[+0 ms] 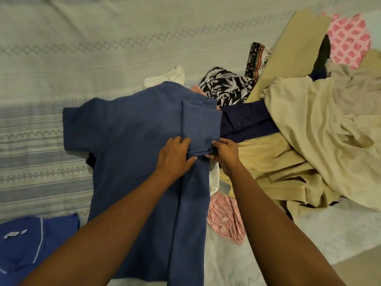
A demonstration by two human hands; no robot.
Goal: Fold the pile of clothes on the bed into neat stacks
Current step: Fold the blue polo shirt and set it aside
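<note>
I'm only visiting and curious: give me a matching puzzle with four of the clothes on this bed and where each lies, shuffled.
Things:
1. slate-blue T-shirt
2. black leaf-print garment
3. royal-blue shirt with white piping
4. pink diamond-print cloth

Places:
A. far right, top of the picture
B. spread in the middle, one sleeve folded in
C. near left corner of the picture
D. just beyond the T-shirt's shoulder

Pairs: 1-B, 2-D, 3-C, 4-A

My left forearm [115,219] comes in from 7 o'clock and my right forearm [274,213] from 5. My left hand [175,155] lies flat on the blue shirt [127,141] with straight fingers. At its 3 o'clock, my right hand [225,153] pinches the folded sleeve [199,124].
</note>
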